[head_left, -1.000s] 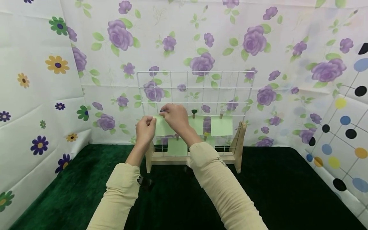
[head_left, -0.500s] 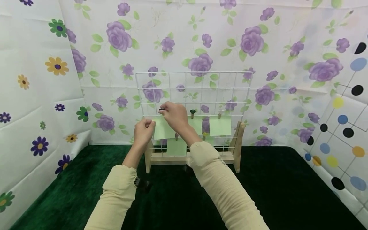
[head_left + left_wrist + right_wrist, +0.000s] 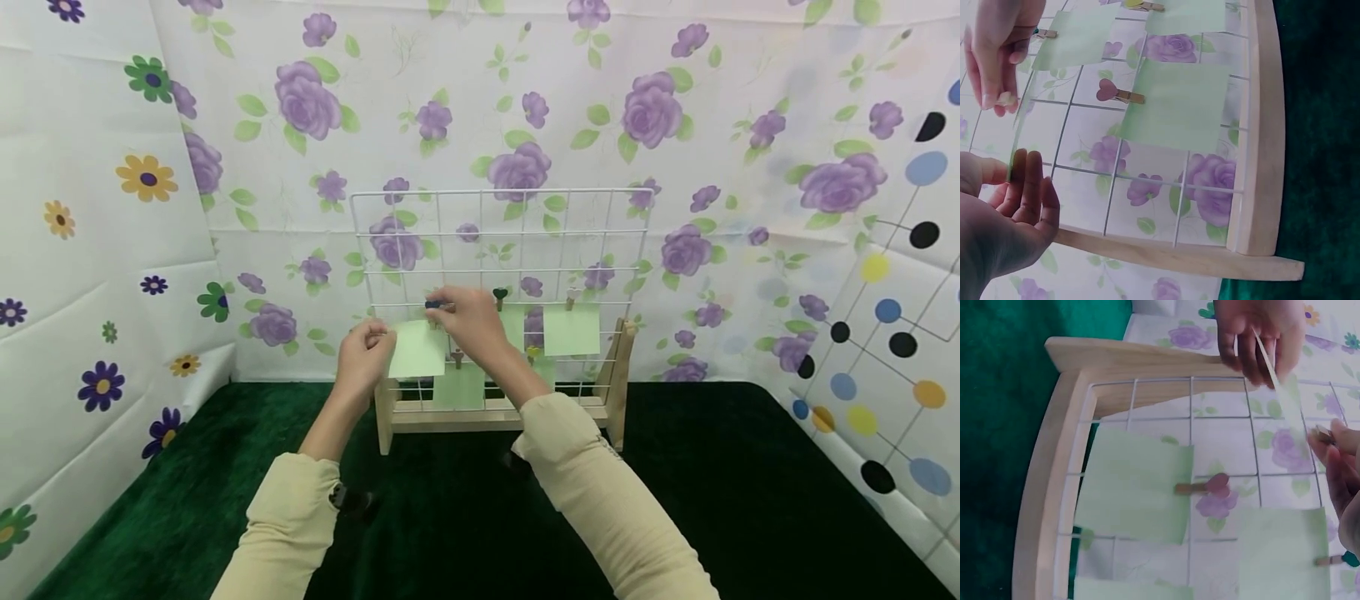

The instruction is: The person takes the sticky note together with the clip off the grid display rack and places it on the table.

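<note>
My left hand (image 3: 362, 358) pinches the left edge of a light green paper square (image 3: 418, 350) between thumb and fingers, in front of the white wire grid (image 3: 480, 271). In the right wrist view that paper (image 3: 1282, 394) is almost edge-on and stands apart from the wires. My right hand (image 3: 474, 323) pinches a small wooden clothespin (image 3: 1322, 433) with a dark blue top (image 3: 432, 305), close to the paper's upper edge. Whether the clothespin bites the paper, I cannot tell. Another green square (image 3: 1175, 103) hangs on the grid from a clothespin with a pink heart (image 3: 1108, 90).
Several green squares, one at the upper right (image 3: 572, 329), hang from clothespins on the grid. A wooden stand (image 3: 498, 421) holds the grid on a dark green cloth (image 3: 712, 500). Flower-printed sheets (image 3: 300, 175) surround the table.
The paper and my left hand have moved down and slightly left, off the grid's wire. My right hand has lowered with the clothespin, its blue top now showing more. The view has shifted slightly.
</note>
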